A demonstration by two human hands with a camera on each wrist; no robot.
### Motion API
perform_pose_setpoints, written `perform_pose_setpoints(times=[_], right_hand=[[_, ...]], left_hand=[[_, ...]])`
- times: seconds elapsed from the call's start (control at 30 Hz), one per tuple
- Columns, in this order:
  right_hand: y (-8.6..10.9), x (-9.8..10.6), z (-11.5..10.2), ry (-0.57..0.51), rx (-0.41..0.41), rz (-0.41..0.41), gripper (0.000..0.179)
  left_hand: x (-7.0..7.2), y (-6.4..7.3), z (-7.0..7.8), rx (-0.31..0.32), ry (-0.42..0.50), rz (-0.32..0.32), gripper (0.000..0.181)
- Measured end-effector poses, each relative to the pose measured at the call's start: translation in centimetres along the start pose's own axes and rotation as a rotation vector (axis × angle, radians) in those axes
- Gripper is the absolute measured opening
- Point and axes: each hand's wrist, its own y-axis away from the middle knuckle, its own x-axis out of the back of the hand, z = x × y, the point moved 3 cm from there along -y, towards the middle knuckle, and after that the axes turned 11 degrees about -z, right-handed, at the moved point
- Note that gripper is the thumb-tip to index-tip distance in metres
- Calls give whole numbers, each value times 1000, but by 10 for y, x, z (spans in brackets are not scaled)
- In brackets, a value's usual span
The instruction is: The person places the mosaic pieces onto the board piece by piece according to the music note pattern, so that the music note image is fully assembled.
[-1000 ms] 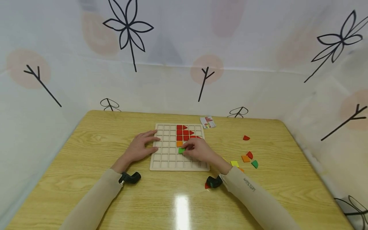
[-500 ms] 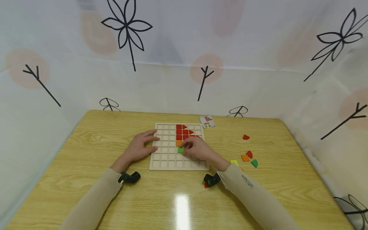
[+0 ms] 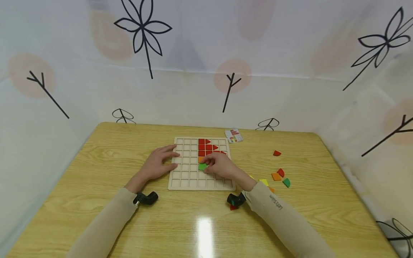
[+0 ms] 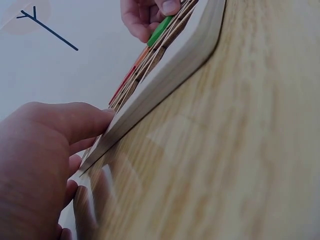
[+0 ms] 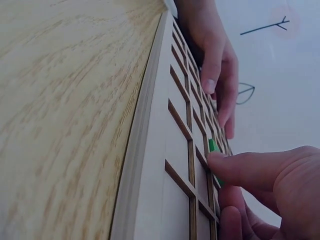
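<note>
A wooden grid board [image 3: 185, 184] lies on the table. My right hand [image 3: 222, 166] pinches a green square tile [image 3: 202, 167] between thumb and fingers, over a cell just below an orange tile [image 3: 200, 159]. In the left wrist view the green tile [image 4: 159, 32] stands tilted, partly above the grid. Several red tiles [image 3: 201, 147] fill cells in the upper rows, some ending in triangles. My left hand [image 3: 157, 163] rests on the board's left edge with its fingers spread and fairly straight. Part of the orange tile is hidden behind my right fingers.
A small pattern card [image 3: 233, 135] lies by the board's upper right corner. To the right are loose pieces: red quarter-rounds [image 3: 276, 153], an orange square [image 3: 276, 176], a green quarter-round [image 3: 286, 182] and yellow ones [image 3: 264, 182]. Another red piece [image 3: 233, 207] is partly under the right wrist camera.
My right hand has shifted the green tile slightly to the left, lining it up under the orange one. The left hand keeps its place on the board's edge.
</note>
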Motion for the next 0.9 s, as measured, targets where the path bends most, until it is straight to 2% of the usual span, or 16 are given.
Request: perform_pose_setpoints(times=[0.23,0.43,0.73,0.9], right_hand=[[0,0,0,-5,-11,0,22],[-1,1,1,-3,-19,2,23],[3,8,4,-82,33,6,20],[9,19,5,-119,56,12,19]], left_hand=[[2,0,5,-3,11,-2,40],[2,0,3,1,0,-2,40],[0,-1,-3,11,-6,-12,41],[-1,-1,-3,10,-9,-10,41]])
